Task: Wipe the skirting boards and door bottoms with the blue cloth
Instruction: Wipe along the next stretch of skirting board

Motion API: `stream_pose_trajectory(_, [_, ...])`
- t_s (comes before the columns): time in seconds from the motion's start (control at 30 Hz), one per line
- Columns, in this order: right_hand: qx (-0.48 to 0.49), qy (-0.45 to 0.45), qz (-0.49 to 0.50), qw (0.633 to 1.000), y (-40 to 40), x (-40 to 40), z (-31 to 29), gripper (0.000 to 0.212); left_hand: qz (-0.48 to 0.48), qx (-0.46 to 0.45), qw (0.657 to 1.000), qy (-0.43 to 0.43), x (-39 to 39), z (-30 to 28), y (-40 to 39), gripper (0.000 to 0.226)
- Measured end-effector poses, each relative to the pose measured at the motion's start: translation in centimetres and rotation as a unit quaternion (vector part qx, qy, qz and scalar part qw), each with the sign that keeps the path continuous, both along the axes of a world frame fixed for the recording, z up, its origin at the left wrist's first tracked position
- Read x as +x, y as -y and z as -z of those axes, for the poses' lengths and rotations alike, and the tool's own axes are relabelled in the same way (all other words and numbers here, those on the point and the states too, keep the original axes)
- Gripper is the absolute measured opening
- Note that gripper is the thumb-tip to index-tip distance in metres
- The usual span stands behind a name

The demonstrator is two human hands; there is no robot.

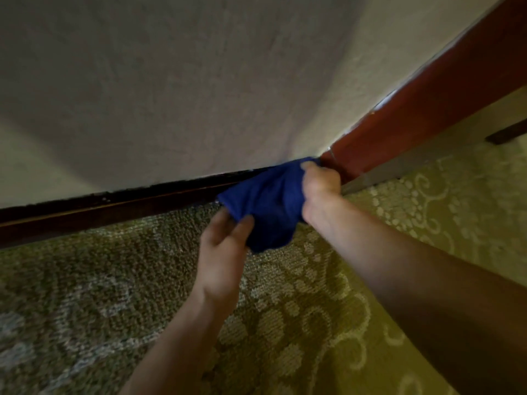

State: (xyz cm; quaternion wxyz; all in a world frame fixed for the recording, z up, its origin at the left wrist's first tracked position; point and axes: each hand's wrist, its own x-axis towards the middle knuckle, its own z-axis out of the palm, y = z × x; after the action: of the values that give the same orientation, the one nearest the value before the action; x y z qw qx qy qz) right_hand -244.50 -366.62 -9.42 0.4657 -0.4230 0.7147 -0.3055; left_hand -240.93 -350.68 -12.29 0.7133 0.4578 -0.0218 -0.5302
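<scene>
The blue cloth (268,201) is bunched between both hands, just in front of the dark skirting board (114,203) where it meets a reddish-brown wooden door frame (413,118). My right hand (319,189) grips the cloth's upper right part, close to the corner of board and frame. My left hand (222,246) pinches the cloth's lower left edge with its fingertips above the carpet. The cloth's top edge lies against the skirting board. The board's stretch behind the cloth is hidden.
A pale textured wall (171,95) rises above the skirting board. A green patterned carpet (299,309) covers the floor. A dark furniture leg or bar (507,134) shows at the far right edge. A grey threshold strip (399,169) runs along the frame's foot.
</scene>
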Motion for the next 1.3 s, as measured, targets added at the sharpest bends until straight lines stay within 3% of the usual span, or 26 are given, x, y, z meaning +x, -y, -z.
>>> stream_pose_trajectory(0.1, [0.015, 0.021, 0.035, 0.999, 0.7, -0.2, 0.0, 0.038, 0.062, -0.072, 0.995, -0.007, -0.2, -0.5, 0.1, 0.043])
stream_pose_trajectory(0.17, [0.030, 0.030, 0.055, 0.998, 0.3, 0.0, 0.6, 0.038, 0.055, -0.059, 0.997, -0.018, 0.1, -0.5, 0.1, 0.043])
stream_pose_trajectory(0.3, [0.033, 0.034, 0.007, 0.999, -1.5, 0.7, 1.7, 0.029, -0.030, 0.076, 0.996, -0.029, 0.3, -0.4, 0.2, 0.025])
stream_pose_trajectory(0.37, [0.038, 0.027, -0.041, 0.998, -3.0, 1.4, 2.2, 0.027, -0.104, 0.157, 0.981, -0.034, 0.0, -0.2, 0.0, 0.027])
stream_pose_trajectory(0.43, [0.042, 0.032, -0.058, 0.997, -3.4, 1.9, 2.4, 0.032, -0.116, 0.173, 0.978, -0.011, 0.2, -0.2, -0.3, 0.029])
stream_pose_trajectory(0.53, [0.027, 0.025, -0.007, 0.999, -0.8, 0.8, 2.0, 0.039, -0.004, 0.079, 0.997, 0.023, 0.6, -0.4, -0.5, 0.028])
stream_pose_trajectory(0.63, [0.045, 0.063, 0.042, 0.996, 2.0, -0.7, 2.1, 0.014, 0.104, -0.032, 0.994, -0.010, 0.7, -0.5, -0.1, 0.042])
stream_pose_trajectory(0.73, [0.063, 0.074, 0.051, 0.994, 2.2, -1.0, 2.5, 0.018, 0.119, -0.034, 0.992, -0.034, 1.0, -0.3, 0.3, 0.041])
stream_pose_trajectory(0.83, [0.070, 0.088, 0.048, 0.992, 0.6, -0.6, 2.3, 0.033, 0.059, 0.025, 0.997, -0.037, 0.9, -0.7, 0.2, 0.033])
stream_pose_trajectory(0.9, [0.074, 0.079, 0.001, 0.994, -1.6, 0.7, 2.2, 0.038, -0.046, 0.091, 0.994, -0.029, 1.1, -0.7, 0.0, 0.023])
stream_pose_trajectory(1.0, [0.114, 0.115, -0.079, 0.984, -5.8, 2.8, 2.2, 0.015, -0.212, 0.192, 0.958, 0.008, 2.9, -0.2, -0.9, 0.003])
stream_pose_trajectory(1.07, [0.148, 0.144, -0.108, 0.972, -8.0, 3.4, 2.3, 0.010, -0.246, 0.217, 0.944, 0.029, 3.9, -0.3, -1.7, 0.007])
stream_pose_trajectory(1.2, [0.135, 0.137, -0.132, 0.972, -8.0, 2.5, 2.4, 0.009, -0.192, 0.209, 0.957, 0.066, 4.1, 0.4, -2.8, 0.014])
stream_pose_trajectory(1.3, [0.098, 0.099, -0.061, 0.988, -4.8, 0.9, 2.0, 0.018, -0.068, 0.111, 0.990, 0.054, 2.8, 0.1, -2.0, 0.023])
